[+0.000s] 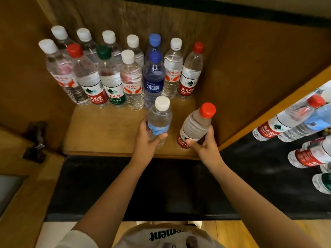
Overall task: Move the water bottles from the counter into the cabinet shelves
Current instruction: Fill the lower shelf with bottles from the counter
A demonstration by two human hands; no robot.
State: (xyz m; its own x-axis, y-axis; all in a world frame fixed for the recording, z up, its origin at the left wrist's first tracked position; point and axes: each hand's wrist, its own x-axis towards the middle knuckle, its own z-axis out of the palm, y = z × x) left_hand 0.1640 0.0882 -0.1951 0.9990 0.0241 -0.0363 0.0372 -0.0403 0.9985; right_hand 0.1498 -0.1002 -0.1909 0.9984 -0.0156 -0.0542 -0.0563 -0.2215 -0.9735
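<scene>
Clear plastic crowds the back of the brown wooden cabinet shelf [107, 129], where two rows of upright water bottles with white, red, green and blue caps [114, 76] run from the shelf's left wall toward its middle, leaving the front edge and the right side bare. Just in front of that group, the left hand [148, 138] has its grip wrapped around the lower body of a small clear bottle with a white cap and pale blue label [160, 120], held upright close to the dark blue-labelled bottle [154, 77] at the near end of the front row. If it is pushed back too far, I judge it could knock that neighbour and topple the packed rows behind. To the right, the right hand [206, 142] grips the base of a clear bottle with a red cap and red-and-white label [195, 127], tilted with its cap leaning toward the shelf's right wall; set down at that angle it may tip or roll off the front edge. Further right, more clear water bottles with red labels [293, 126] wait on the black desk [250, 167], near its far right edge.
</scene>
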